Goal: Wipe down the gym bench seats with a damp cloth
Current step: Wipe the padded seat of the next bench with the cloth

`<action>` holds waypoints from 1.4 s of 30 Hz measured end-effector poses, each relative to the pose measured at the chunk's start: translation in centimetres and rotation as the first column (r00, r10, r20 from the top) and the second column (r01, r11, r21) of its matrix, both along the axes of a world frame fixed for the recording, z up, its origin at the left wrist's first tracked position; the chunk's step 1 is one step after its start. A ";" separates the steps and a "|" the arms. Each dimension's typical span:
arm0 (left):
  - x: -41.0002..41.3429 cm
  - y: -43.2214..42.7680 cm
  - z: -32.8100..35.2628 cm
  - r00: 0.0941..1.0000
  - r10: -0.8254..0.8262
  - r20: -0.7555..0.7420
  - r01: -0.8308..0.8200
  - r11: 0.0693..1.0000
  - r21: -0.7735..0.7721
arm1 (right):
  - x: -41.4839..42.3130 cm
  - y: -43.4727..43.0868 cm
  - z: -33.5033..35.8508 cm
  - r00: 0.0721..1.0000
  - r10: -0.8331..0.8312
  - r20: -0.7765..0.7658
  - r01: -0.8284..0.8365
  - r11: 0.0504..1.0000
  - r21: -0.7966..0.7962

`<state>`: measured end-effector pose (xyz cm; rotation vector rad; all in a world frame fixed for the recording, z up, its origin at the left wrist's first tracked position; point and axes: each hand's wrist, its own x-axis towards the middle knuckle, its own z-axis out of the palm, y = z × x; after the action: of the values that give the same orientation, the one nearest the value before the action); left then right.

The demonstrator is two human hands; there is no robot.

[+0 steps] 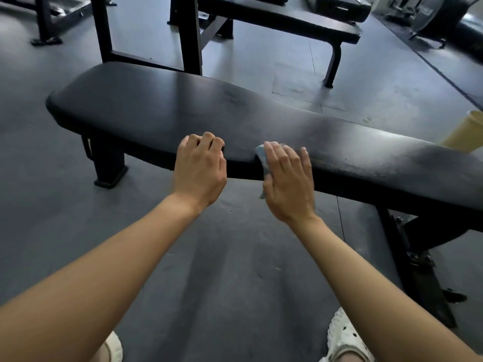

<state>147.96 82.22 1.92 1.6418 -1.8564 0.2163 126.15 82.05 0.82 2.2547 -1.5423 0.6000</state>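
The surface [261,118] runs left-right; flat right hand [287,181] presses cloth [262,159] on its near edge; curled left hand [200,168] rests beside, empty.

The bench seat [235,121] runs across from left to right. The left hand [200,169] grips its near edge, and just to the right the right hand [287,184] lies flat on the cloth [262,159], which drapes over that edge. Behind the bench seat stand two frame posts [189,32] and a second bench [287,19]. A bin [467,131] sits behind its right end, and two shoes [345,338] stand before it.
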 end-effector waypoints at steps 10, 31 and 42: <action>0.6 0.4 0.4 0.999 -0.030 0.031 0.028 0.997 0.068 | 0.3 0.4 -0.8 0.945 -0.229 0.234 0.236 0.972 -0.001; 8.3 1.7 1.3 0.984 0.162 0.070 -0.170 0.977 0.127 | 7.6 -0.1 0.5 0.986 -0.064 0.157 0.060 0.998 0.028; 12.8 1.6 2.0 0.977 0.189 0.104 -0.205 0.962 0.179 | 17.7 -3.7 3.4 0.899 0.413 -0.148 -0.360 0.887 0.290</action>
<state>160.76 83.85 3.90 1.9797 -1.8215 0.2022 143.88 78.34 4.23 2.7554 -1.1241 0.2584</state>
